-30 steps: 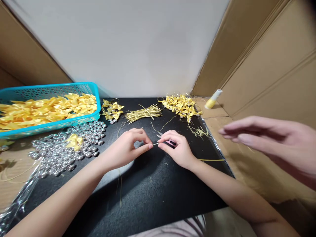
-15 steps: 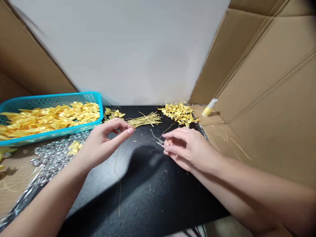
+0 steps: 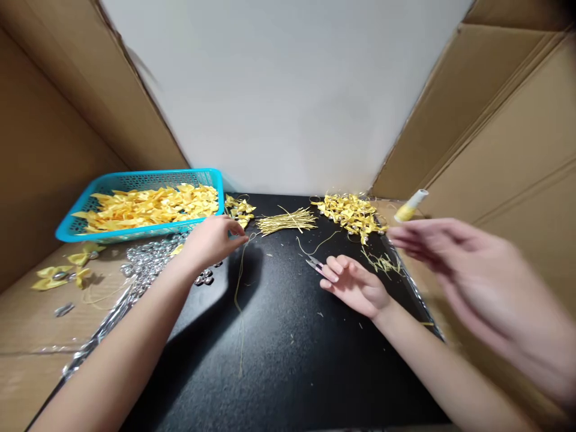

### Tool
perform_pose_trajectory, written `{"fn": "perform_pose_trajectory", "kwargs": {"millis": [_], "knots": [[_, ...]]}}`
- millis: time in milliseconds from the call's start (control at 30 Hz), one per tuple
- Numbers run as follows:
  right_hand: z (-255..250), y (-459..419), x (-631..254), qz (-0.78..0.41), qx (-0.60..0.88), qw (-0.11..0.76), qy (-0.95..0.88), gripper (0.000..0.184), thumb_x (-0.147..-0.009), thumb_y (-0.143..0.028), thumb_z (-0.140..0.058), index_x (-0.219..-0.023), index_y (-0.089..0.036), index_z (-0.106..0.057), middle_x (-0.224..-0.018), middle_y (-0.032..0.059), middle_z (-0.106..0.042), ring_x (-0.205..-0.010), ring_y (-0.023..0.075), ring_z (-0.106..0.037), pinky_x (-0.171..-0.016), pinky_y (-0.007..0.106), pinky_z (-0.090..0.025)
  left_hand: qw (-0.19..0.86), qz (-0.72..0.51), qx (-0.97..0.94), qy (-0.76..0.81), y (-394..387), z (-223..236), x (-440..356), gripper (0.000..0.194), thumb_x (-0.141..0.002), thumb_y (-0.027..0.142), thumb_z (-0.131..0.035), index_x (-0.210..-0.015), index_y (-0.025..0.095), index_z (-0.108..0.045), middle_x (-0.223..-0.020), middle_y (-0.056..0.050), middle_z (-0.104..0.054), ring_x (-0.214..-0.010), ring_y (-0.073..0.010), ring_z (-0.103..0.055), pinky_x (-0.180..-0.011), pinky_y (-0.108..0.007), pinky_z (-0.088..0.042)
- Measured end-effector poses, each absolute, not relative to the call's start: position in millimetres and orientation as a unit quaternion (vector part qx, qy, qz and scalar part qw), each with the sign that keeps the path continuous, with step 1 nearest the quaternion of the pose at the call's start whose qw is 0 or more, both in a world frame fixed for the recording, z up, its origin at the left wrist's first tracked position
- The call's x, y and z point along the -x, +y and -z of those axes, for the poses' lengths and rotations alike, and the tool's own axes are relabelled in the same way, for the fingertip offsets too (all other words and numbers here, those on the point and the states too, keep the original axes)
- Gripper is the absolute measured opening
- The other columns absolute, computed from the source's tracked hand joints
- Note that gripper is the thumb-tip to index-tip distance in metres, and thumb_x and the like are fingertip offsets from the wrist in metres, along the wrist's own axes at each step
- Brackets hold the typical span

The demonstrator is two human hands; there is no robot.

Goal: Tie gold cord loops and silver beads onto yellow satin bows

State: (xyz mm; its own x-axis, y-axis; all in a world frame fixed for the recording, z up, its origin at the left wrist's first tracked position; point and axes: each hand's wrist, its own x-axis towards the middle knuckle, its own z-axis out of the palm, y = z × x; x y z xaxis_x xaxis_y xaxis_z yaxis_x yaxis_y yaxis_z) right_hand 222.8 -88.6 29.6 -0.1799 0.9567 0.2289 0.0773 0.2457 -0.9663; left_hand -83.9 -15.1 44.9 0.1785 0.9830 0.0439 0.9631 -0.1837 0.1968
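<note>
My left hand is closed, thumb and fingertips pinching a thin gold cord that trails toward the front of the black table. To the right, my right hand is turned palm up with curled fingers. A pair of small pointed snips sticks out from its fingertips, blades to the left and handles mostly hidden. A loose gold cord curves just beyond the blades. Another person's hand, blurred, is at the far right, nearer the camera and apart from my right hand.
At the left stands a blue basket of yellow ribbon bows, behind silver beads. Beyond my hands lie a bundle of gold ties and a pile of beaded bows. A yellow-and-white spool stands beside cardboard walls.
The other person's hand has drawn away to the right, uncovering my right hand. The camera has turned left, so the scene sits farther right. My left hand still pinches the cord.
</note>
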Motion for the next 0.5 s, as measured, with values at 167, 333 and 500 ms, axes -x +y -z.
{"fn": "perform_pose_trajectory", "kwargs": {"millis": [167, 333, 500], "knots": [[24, -85, -206, -0.791, 0.246, 0.405, -0.386, 0.041, -0.064, -0.054, -0.079, -0.067, -0.019, -0.058, -0.069, -0.0030, -0.047, -0.063, 0.0085, -0.044, -0.062, 0.028, -0.041, 0.025, -0.067, -0.762, 0.644, 0, -11, 79, 0.025, -0.079, 0.036, -0.062, -0.087, 0.017, -0.074, -0.094, -0.011, -0.071, -0.089, -0.0298, -0.064, -0.075, -0.036, -0.048], [45, -94, -195, -0.857, 0.220, 0.310, -0.349, 0.037, -0.065, -0.045, -0.083, -0.073, -0.014, -0.064, -0.074, 0.0019, -0.054, -0.065, 0.0102, -0.049, -0.064, 0.025, -0.041, -0.029, -0.085, -0.754, 0.650, 1, 5, 74, 0.026, -0.082, 0.037, -0.058, -0.088, 0.016, -0.074, -0.096, -0.013, -0.068, -0.096, -0.0327, -0.059, -0.078, -0.039, -0.047], [48, -91, -196, -0.874, 0.219, 0.309, -0.304, 0.030, -0.068, -0.038, -0.082, -0.075, -0.013, -0.066, -0.076, 0.0018, -0.055, -0.066, 0.0094, -0.047, -0.066, 0.024, -0.043, -0.044, -0.092, -0.751, 0.652, 2, 16, 69, 0.024, -0.087, 0.033, -0.054, -0.086, 0.017, -0.072, -0.096, -0.013, -0.067, -0.098, -0.0310, -0.057, -0.080, -0.038, -0.045]]}}
